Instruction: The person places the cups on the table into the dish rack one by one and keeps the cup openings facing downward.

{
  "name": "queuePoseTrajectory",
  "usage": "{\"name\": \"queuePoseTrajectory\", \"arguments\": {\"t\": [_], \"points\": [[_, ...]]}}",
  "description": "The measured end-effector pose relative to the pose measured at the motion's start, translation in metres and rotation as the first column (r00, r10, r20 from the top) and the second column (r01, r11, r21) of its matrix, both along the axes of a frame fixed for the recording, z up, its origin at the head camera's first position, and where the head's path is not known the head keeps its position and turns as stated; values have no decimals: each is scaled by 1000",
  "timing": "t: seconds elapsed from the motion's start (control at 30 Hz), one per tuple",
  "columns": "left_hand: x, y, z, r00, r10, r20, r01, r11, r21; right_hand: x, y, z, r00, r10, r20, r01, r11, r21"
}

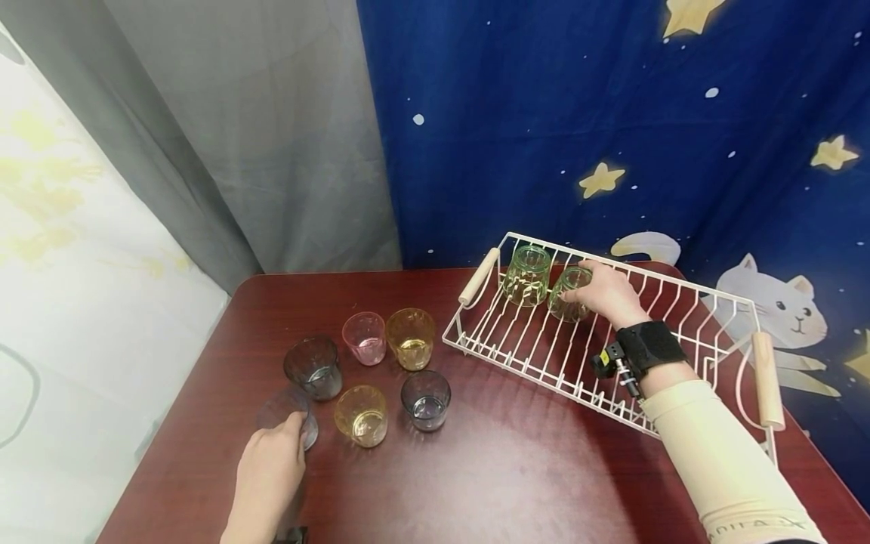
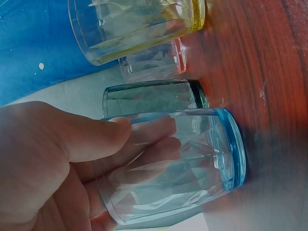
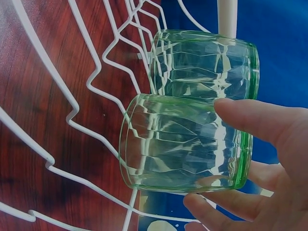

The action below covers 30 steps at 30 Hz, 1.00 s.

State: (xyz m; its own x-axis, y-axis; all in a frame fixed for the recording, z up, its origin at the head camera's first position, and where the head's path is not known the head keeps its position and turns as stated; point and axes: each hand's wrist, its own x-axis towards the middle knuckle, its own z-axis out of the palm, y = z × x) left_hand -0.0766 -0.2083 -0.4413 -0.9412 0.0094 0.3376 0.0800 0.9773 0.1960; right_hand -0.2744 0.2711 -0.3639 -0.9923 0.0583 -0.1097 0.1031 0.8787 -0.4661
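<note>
My right hand [image 1: 609, 293] pinches an upside-down green glass [image 3: 180, 144] in the white wire dish rack [image 1: 544, 375], thumb on one side and fingers on the other. A second upturned green glass [image 1: 527, 278] stands just left of it in the rack. On the table, my left hand [image 1: 270, 462] grips a clear glass with a bluish base [image 2: 204, 163]; thumb and fingers lie along its sides near the rim. Close to that hand are a dark grey glass [image 1: 314, 370] and a yellow glass [image 1: 362, 417], both upright.
Further upright glasses stand mid-table: a pink one [image 1: 365, 340], an amber one [image 1: 411, 340] and a grey-blue one [image 1: 426, 402]. The rack has wooden handles [image 1: 768, 381] at both ends. Grey and blue curtains [image 1: 476, 151] hang behind the dark red table [image 1: 489, 483].
</note>
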Motion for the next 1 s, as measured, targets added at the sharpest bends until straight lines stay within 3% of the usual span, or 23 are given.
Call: {"name": "queuePoseTrajectory", "arguments": {"t": [0.4, 0.77, 0.87, 1.0], "points": [[2, 1, 4, 996, 89, 3, -89, 996, 21, 2, 1, 7, 999, 8, -34, -9, 999, -36], [5, -2, 21, 988, 135, -82, -129, 989, 72, 20, -33, 39, 984, 62, -169, -68, 997, -32], [5, 0, 29, 983, 154, -104, -143, 984, 102, 32, -47, 44, 968, 85, -238, -97, 995, -39], [4, 4, 37, 973, 168, -158, -147, 980, 136, 48, -69, 42, 922, 100, -375, -137, 988, -72]]}}
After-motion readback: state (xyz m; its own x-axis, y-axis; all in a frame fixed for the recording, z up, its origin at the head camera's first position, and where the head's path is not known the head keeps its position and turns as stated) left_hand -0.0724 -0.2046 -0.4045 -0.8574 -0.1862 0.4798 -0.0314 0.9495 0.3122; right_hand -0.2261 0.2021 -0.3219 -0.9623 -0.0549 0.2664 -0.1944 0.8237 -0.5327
